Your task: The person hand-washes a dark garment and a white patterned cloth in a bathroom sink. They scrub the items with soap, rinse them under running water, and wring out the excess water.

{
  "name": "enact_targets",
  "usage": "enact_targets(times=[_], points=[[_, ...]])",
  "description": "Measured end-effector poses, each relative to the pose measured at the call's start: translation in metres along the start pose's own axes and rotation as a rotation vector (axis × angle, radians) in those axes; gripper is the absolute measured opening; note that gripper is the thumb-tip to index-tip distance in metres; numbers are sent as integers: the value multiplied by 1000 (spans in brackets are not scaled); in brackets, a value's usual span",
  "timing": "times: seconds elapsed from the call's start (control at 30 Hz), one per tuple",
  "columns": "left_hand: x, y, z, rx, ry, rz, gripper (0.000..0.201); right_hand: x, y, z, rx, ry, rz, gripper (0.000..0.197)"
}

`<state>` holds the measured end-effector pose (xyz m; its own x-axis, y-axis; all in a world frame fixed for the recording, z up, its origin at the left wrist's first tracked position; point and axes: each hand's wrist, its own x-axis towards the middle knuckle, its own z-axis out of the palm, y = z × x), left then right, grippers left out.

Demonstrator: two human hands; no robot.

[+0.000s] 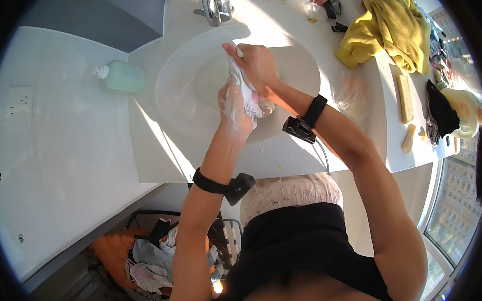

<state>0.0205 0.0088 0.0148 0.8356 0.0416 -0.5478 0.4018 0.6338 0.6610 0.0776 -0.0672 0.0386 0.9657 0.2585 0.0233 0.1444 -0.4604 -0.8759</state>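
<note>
Both hands meet over the white oval sink, gripping a wet, bunched white cloth with pinkish patches. Soap suds coat my left hand, which is closed round the lower part of the cloth. Higher up, my right hand is closed on the cloth's upper end, and a bit of white pokes out by its thumb. The cloth's exact kind cannot be made out. Beyond the hands, a chrome faucet stands at the sink's back edge.
A pump bottle of pale green liquid is left of the sink. On the right are a yellow garment, a long yellowish bar, a black cloth and a cream jug. Below the counter, a basket holds clothes.
</note>
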Motion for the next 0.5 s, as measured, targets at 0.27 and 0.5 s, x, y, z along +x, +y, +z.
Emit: enact_targets(times=[0.27, 0.5], points=[[3, 9, 8, 39, 49, 82, 41, 1, 0, 18, -129, 203, -189, 48], [11, 14, -9, -52, 119, -20, 36, 1, 4, 24, -163, 133, -151, 47]])
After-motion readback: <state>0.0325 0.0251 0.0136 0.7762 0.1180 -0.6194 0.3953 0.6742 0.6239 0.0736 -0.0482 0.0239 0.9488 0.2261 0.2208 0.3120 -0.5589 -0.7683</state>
